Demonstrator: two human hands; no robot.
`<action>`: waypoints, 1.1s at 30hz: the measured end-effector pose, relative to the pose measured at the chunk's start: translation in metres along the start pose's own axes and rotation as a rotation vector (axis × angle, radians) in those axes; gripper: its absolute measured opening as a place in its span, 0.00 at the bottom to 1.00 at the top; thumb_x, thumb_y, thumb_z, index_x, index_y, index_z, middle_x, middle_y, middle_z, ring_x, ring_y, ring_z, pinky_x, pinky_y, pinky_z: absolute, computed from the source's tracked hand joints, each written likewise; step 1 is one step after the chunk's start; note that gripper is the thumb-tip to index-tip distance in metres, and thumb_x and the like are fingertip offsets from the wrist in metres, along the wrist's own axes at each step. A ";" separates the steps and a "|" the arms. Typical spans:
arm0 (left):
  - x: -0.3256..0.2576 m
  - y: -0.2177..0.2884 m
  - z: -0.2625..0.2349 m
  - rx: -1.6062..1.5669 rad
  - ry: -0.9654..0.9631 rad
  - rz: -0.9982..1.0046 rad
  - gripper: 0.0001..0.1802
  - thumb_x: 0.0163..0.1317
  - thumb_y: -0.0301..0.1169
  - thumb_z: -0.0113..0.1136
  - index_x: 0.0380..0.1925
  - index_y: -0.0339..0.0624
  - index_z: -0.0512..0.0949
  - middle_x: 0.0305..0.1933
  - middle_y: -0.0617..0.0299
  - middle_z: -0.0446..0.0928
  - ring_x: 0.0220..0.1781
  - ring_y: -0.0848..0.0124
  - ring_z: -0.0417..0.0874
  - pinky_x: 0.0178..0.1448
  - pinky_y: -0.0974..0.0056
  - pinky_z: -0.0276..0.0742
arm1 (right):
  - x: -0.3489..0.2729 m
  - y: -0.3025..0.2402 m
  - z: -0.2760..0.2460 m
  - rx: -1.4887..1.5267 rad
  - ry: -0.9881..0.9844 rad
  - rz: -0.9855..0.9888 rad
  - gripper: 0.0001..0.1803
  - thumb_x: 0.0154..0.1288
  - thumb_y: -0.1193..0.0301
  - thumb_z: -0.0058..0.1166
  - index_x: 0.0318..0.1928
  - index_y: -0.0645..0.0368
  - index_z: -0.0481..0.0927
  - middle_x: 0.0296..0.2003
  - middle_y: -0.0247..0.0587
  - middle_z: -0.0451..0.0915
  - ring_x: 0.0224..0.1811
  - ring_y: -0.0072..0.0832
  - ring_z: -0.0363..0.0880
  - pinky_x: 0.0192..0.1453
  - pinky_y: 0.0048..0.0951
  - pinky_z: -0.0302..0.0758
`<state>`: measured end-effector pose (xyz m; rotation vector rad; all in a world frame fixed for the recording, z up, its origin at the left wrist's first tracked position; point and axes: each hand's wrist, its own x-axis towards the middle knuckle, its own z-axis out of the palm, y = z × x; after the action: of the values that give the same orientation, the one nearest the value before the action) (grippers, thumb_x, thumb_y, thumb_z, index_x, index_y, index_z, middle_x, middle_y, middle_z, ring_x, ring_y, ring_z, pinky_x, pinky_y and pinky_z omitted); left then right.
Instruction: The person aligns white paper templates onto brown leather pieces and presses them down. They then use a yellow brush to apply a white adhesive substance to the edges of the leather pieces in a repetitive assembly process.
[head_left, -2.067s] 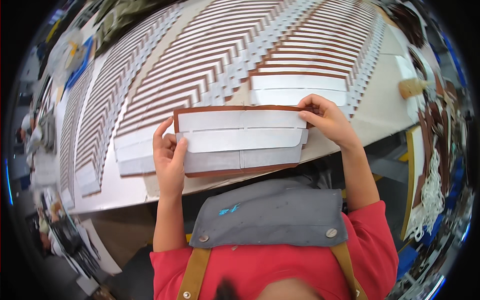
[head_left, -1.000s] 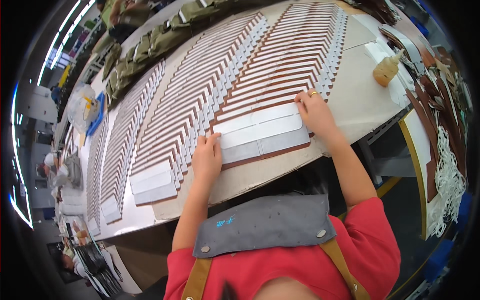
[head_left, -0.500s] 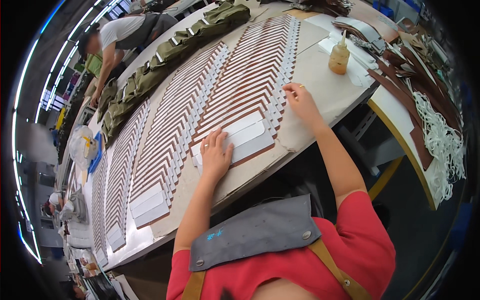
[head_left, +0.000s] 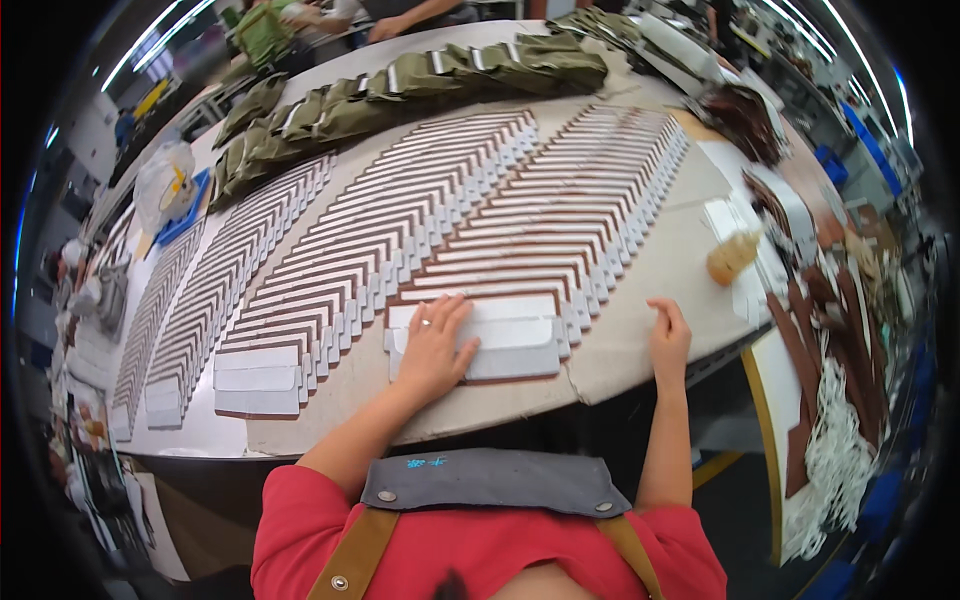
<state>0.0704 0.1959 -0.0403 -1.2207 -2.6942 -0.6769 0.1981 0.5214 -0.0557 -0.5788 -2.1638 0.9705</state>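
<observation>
My left hand (head_left: 437,345) lies with fingers spread on the nearest of a row of white flat pieces with brown edges (head_left: 510,345). This front piece shows a pale flap with rounded corners. Behind it the pieces overlap in a long slanting row, each showing a narrow white and brown strip. Off to the right of that row, my right hand (head_left: 671,338) hovers around the table's near edge. Its fingers are loosely bent and a little apart, and nothing shows in them. A squeeze bottle with amber contents (head_left: 732,258) stands farther right.
More overlapping rows (head_left: 257,380) fan out to the left. Olive-green fabric bundles (head_left: 400,85) lie along the far side, where other people's arms (head_left: 410,18) show. A blue tray (head_left: 185,212) sits at far left. Brown strips and white cords (head_left: 835,450) hang over a side table at right.
The view has turned to the right. My right hand has drawn back from beside the row toward the near table edge. My left hand stays on the front piece.
</observation>
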 end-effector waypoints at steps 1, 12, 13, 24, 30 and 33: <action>0.000 0.001 -0.002 -0.029 -0.005 -0.013 0.27 0.61 0.40 0.51 0.57 0.40 0.63 0.64 0.53 0.60 0.69 0.55 0.54 0.71 0.49 0.40 | 0.001 0.003 0.002 0.032 0.021 -0.031 0.10 0.65 0.78 0.39 0.39 0.62 0.76 0.25 0.35 0.73 0.25 0.20 0.67 0.30 0.23 0.65; -0.041 -0.013 -0.057 -0.457 0.238 -0.052 0.22 0.56 0.32 0.54 0.53 0.47 0.68 0.58 0.59 0.66 0.62 0.61 0.64 0.63 0.51 0.54 | 0.015 0.004 -0.016 0.091 -0.191 0.620 0.12 0.66 0.76 0.40 0.48 0.58 0.71 0.24 0.27 0.65 0.22 0.14 0.63 0.24 0.16 0.64; -0.046 -0.019 -0.072 -0.475 0.260 -0.091 0.22 0.57 0.32 0.54 0.53 0.47 0.68 0.58 0.59 0.66 0.61 0.61 0.64 0.63 0.52 0.55 | 0.016 0.004 -0.017 0.088 -0.199 0.668 0.11 0.66 0.75 0.40 0.47 0.58 0.71 0.24 0.28 0.65 0.22 0.14 0.64 0.24 0.16 0.65; -0.182 -0.132 -0.230 -0.434 0.353 -0.430 0.18 0.56 0.29 0.54 0.49 0.45 0.71 0.55 0.57 0.67 0.55 0.59 0.68 0.59 0.54 0.58 | 0.019 -0.203 0.118 -0.057 -0.401 0.362 0.11 0.65 0.75 0.40 0.41 0.63 0.77 0.27 0.33 0.72 0.20 0.16 0.69 0.23 0.19 0.69; -0.259 -0.225 -0.274 -0.189 0.544 -0.873 0.16 0.56 0.27 0.54 0.46 0.42 0.72 0.50 0.53 0.70 0.54 0.57 0.69 0.57 0.54 0.59 | 0.012 -0.326 0.240 0.092 -0.789 0.181 0.11 0.65 0.78 0.38 0.38 0.63 0.77 0.30 0.35 0.76 0.19 0.15 0.70 0.22 0.18 0.71; -0.303 -0.260 -0.298 -0.126 0.647 -1.033 0.14 0.57 0.26 0.53 0.44 0.40 0.71 0.49 0.52 0.70 0.54 0.54 0.69 0.57 0.54 0.61 | 0.013 -0.370 0.309 0.188 -0.870 0.154 0.11 0.67 0.76 0.39 0.38 0.63 0.78 0.28 0.33 0.74 0.16 0.14 0.67 0.20 0.17 0.71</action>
<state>0.0576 -0.2935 0.0516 0.4682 -2.5145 -1.0808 -0.0814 0.1542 0.0862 -0.2399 -2.7333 1.7219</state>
